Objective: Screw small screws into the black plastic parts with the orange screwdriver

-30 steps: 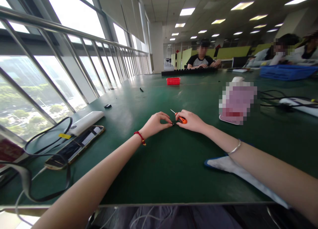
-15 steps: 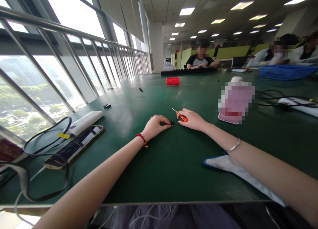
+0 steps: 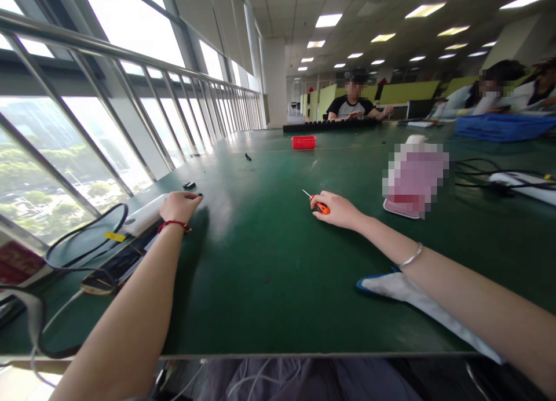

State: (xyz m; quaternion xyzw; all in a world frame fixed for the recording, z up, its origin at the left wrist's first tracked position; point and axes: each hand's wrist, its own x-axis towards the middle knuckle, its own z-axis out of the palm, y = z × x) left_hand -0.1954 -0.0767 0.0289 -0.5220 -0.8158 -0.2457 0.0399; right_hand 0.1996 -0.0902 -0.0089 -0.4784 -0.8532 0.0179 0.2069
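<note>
My left hand (image 3: 179,206) is raised above the left side of the green table (image 3: 260,262), its thumb and fingers pinched on a small black piece (image 3: 200,196). Just beyond it lies a small black block (image 3: 189,185). My right hand (image 3: 336,208) rests on the table, wrapped round an orange and black screwdriver (image 3: 322,207). The screwdriver's thin metal shaft points up and left, touching nothing. What kind of part the black piece is, I cannot make out.
Under my left wrist lie a phone (image 3: 102,278), a white power bank (image 3: 143,218) and cables. A red box (image 3: 303,142) stands farther back. A pink pixelated object (image 3: 412,181), a cloth (image 3: 386,286) and a blue tray (image 3: 499,127) are at right. A person (image 3: 354,106) sits opposite.
My left hand has moved left from beside the screwdriver to over the power bank, carrying the small black piece. My right hand with the screwdriver has stayed in place.
</note>
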